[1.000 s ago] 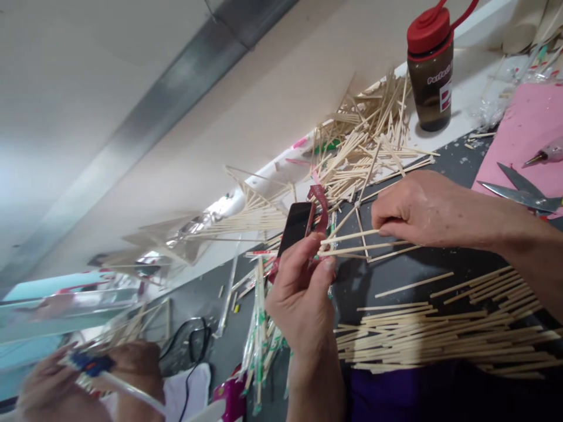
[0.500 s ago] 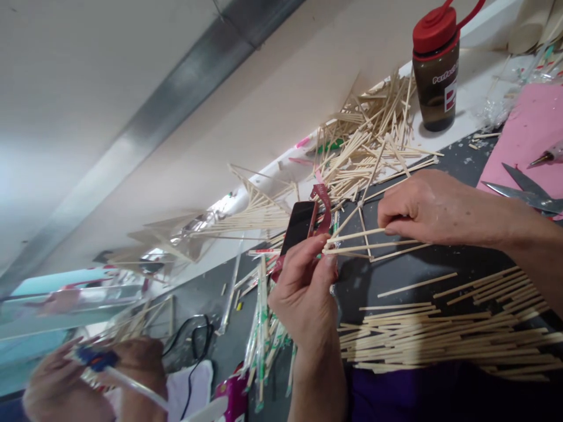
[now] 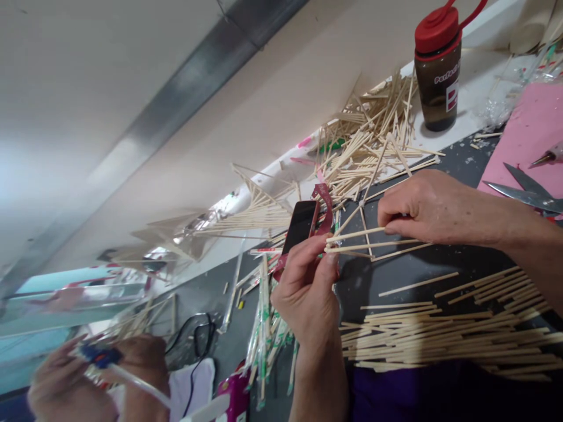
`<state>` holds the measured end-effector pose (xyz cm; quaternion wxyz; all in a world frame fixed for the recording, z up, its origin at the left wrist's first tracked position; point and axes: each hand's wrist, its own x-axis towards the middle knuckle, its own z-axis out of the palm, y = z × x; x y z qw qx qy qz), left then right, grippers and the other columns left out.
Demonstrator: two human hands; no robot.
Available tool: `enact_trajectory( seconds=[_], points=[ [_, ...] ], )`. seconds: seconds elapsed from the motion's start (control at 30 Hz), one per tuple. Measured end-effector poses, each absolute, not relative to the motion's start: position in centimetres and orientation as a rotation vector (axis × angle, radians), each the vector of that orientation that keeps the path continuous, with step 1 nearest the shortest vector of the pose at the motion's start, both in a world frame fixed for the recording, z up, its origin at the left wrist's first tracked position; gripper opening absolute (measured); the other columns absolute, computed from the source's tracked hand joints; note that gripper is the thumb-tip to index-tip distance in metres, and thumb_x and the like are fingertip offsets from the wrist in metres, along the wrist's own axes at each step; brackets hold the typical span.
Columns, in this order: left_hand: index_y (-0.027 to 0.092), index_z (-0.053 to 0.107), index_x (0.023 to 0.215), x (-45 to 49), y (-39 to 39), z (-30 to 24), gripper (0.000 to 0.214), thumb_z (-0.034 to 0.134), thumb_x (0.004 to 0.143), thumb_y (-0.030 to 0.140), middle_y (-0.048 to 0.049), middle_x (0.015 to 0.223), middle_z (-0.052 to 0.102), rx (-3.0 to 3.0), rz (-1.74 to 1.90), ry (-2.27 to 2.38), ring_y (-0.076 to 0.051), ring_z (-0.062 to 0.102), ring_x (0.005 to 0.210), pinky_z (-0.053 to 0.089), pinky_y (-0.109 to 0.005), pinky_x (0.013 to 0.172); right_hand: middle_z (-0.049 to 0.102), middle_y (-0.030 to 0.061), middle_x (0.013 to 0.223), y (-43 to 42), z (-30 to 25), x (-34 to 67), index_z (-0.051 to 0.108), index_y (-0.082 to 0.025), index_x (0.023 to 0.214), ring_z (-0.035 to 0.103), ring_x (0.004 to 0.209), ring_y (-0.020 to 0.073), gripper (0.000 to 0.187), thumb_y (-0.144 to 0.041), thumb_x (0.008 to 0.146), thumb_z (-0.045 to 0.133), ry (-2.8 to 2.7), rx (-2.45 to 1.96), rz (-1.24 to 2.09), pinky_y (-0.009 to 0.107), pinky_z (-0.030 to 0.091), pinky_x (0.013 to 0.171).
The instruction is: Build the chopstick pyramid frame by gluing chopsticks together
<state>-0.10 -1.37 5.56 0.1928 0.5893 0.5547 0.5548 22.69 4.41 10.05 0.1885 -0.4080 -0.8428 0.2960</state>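
Observation:
My left hand pinches one corner of a frame of thin wooden sticks, thumb and fingers closed at the joint. My right hand grips the other end of a wooden stick that runs to that same corner. The frame's other sticks spread out between and behind my hands, some partly hidden by the right one. Loose wooden sticks lie in rows on the dark table below my hands. Just behind my left hand is a phone with a dark red strap.
A red-capped bottle stands beyond a stick heap. Scissors lie by a pink sheet. Wrapped sticks lie left of my forearm. Another person's hands hold a blurred dark blue object at lower left.
Both hands keep their grip, and the stick frame stays almost in place. The whole view has shifted very slightly.

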Motion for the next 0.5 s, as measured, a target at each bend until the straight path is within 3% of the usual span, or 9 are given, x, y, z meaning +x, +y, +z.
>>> enact_trajectory(
  seconds=[0.27,0.5],
  points=[
    [0.028,0.081,0.094,-0.02,-1.44,5.70,0.014,0.080,0.080,0.026,-0.0010,0.094,0.076,1.666,1.530,1.615,-0.011,0.064,0.073,0.048,-0.020,0.055,0.071,0.0018,0.077,4.54,9.86,22.41,0.074,-0.019,0.076,0.056,0.069,0.0118,0.020,-0.008,0.081,0.059,-2.381,-1.147,0.855,0.026,0.030,0.063],
    [0.030,0.081,0.098,-0.22,-1.55,5.49,0.017,0.081,0.080,0.028,-0.0007,0.099,0.076,1.618,1.516,1.621,-0.008,0.061,0.064,0.048,-0.018,0.051,0.071,0.0016,0.079,4.53,9.57,22.12,0.074,-0.018,0.079,0.055,0.071,0.0119,0.019,-0.008,0.082,0.058,-2.406,-1.163,0.910,0.025,0.029,0.063]
  ],
)
